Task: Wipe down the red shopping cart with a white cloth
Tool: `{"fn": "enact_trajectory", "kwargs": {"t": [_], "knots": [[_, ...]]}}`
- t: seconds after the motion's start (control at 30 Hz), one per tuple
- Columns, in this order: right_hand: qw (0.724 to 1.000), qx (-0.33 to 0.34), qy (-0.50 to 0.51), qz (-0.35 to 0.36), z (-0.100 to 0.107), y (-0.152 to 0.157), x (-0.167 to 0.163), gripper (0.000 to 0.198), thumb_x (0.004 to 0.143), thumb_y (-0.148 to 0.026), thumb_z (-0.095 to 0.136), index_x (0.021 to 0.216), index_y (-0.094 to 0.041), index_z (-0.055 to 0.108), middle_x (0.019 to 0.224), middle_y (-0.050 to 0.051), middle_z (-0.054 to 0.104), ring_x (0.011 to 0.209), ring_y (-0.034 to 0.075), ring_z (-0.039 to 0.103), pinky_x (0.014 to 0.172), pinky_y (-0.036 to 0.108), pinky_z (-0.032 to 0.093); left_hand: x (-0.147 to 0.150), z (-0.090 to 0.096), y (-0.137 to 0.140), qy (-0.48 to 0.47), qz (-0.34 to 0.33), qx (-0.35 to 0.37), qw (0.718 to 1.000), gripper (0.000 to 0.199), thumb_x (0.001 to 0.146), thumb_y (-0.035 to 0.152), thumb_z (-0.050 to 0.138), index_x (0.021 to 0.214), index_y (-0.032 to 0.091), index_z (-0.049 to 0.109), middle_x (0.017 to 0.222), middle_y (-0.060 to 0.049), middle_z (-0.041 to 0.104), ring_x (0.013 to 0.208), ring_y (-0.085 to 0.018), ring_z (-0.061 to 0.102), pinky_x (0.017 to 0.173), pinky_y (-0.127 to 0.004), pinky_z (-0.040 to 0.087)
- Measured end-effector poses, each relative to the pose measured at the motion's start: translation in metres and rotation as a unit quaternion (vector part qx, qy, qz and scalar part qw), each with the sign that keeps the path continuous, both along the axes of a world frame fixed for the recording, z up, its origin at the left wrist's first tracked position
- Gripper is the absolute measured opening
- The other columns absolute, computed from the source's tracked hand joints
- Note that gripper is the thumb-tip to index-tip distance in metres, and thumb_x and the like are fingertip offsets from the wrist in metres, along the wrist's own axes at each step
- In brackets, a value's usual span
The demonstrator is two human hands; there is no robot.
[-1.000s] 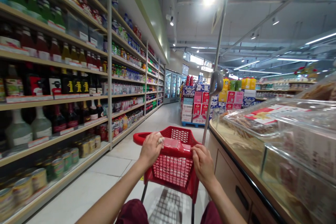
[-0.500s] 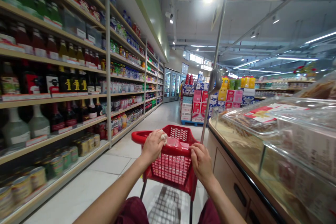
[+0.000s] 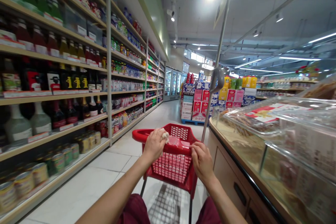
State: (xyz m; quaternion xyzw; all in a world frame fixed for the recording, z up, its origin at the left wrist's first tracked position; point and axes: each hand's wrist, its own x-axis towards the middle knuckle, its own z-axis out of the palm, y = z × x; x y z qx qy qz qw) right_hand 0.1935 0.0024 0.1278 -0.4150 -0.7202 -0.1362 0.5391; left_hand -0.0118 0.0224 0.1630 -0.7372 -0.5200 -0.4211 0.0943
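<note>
A red plastic shopping cart (image 3: pixel 172 166) stands straight in front of me, its slotted basket facing forward. Around the left part of its red handle (image 3: pixel 178 148) my left hand (image 3: pixel 154 144) is closed, with a crumpled whitish tissue (image 3: pixel 165 136) pressed between the fingers and the bar. My right hand (image 3: pixel 202 161) grips the right end of the same handle, fingers curled over it. The palms and thumbs are mostly hidden. Through the cart's mesh I cannot make out any goods.
Tall shelves (image 3: pixel 78 94) of bottles and cans line the left side. Close on the right is a wooden counter (image 3: pixel 228 168) with clear plastic bins (image 3: pixel 283 126) and a metal pole (image 3: pixel 211 101). Stacked cartons (image 3: pixel 201 101) stand ahead. The tiled aisle (image 3: pixel 165 112) leads to glass-door fridges (image 3: pixel 172 82).
Both hands keep their hold on the cart handle. The view has shifted only slightly, and the shelves on the left sit a little further right in the picture.
</note>
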Motion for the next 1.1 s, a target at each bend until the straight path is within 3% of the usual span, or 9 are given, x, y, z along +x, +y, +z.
{"fn": "enact_trajectory", "kwargs": {"t": [0.1,0.3,0.37,0.53,0.6,0.73,0.93,1.1], "knots": [[1.000,-0.003,0.000,0.000,-0.001,0.001,-0.001,0.025,0.083,-0.024,0.036,0.084,-0.018,0.061,0.091,0.007,0.058,0.087,0.018,0.052,0.077,0.035,0.042,0.008,0.000,-0.006,0.012,0.001,0.006,1.000,0.024,0.079,0.021,0.042,0.100,0.020,0.051,0.110,-0.007,0.052,0.102,-0.022,0.046,0.090,-0.042,0.037],[1.000,-0.002,0.000,-0.001,-0.002,0.001,0.004,0.024,0.083,-0.024,0.037,0.084,-0.018,0.060,0.090,0.006,0.058,0.087,0.018,0.052,0.077,0.034,0.042,0.038,0.000,-0.026,0.106,-0.145,0.022,0.983,0.026,0.076,0.018,0.046,0.102,0.023,0.051,0.118,-0.005,0.047,0.108,-0.019,0.042,0.093,-0.036,0.036],[1.000,-0.001,0.001,-0.001,-0.002,0.001,0.004,0.024,0.083,-0.023,0.037,0.084,-0.018,0.060,0.090,0.006,0.058,0.086,0.018,0.052,0.076,0.034,0.042,0.030,0.001,-0.022,0.094,-0.131,0.009,0.987,0.027,0.076,0.019,0.046,0.103,0.023,0.050,0.117,-0.004,0.048,0.107,-0.019,0.043,0.092,-0.037,0.036],[1.000,0.007,0.002,0.002,-0.002,0.000,-0.001,0.022,0.083,-0.021,0.038,0.084,-0.018,0.060,0.090,0.006,0.058,0.087,0.017,0.051,0.077,0.034,0.041,0.007,0.004,-0.008,0.012,-0.016,-0.010,1.000,0.024,0.078,0.022,0.042,0.101,0.021,0.051,0.110,-0.005,0.052,0.102,-0.020,0.047,0.091,-0.039,0.036],[1.000,0.009,0.002,0.001,-0.003,0.000,-0.002,0.022,0.083,-0.021,0.038,0.085,-0.018,0.060,0.091,0.006,0.057,0.087,0.017,0.051,0.077,0.034,0.041,0.011,0.003,-0.010,0.020,-0.023,-0.002,1.000,0.024,0.078,0.022,0.042,0.101,0.022,0.051,0.111,-0.004,0.052,0.103,-0.019,0.046,0.092,-0.038,0.036],[1.000,0.012,0.001,-0.001,-0.003,0.000,-0.001,0.021,0.082,-0.021,0.039,0.085,-0.019,0.060,0.091,0.006,0.057,0.087,0.017,0.051,0.077,0.034,0.041,0.024,0.004,-0.018,0.069,-0.102,-0.001,0.992,0.027,0.078,0.022,0.044,0.103,0.023,0.050,0.116,-0.003,0.050,0.108,-0.018,0.043,0.094,-0.035,0.034],[1.000,0.008,-0.001,0.000,-0.002,-0.001,0.000,0.020,0.081,-0.020,0.040,0.085,-0.019,0.060,0.091,0.006,0.057,0.087,0.018,0.051,0.077,0.034,0.041,0.011,0.009,-0.011,0.020,0.003,-0.035,0.999,0.025,0.078,0.023,0.041,0.100,0.022,0.052,0.112,-0.004,0.052,0.102,-0.019,0.047,0.090,-0.037,0.036],[1.000,0.005,0.008,-0.007,-0.003,0.000,-0.001,0.020,0.081,-0.020,0.040,0.085,-0.019,0.060,0.092,0.006,0.057,0.087,0.018,0.051,0.078,0.034,0.041,0.008,0.002,-0.009,0.026,-0.008,-0.015,1.000,0.026,0.077,0.024,0.043,0.102,0.023,0.050,0.114,-0.002,0.051,0.105,-0.019,0.044,0.091,-0.037,0.034]]}}
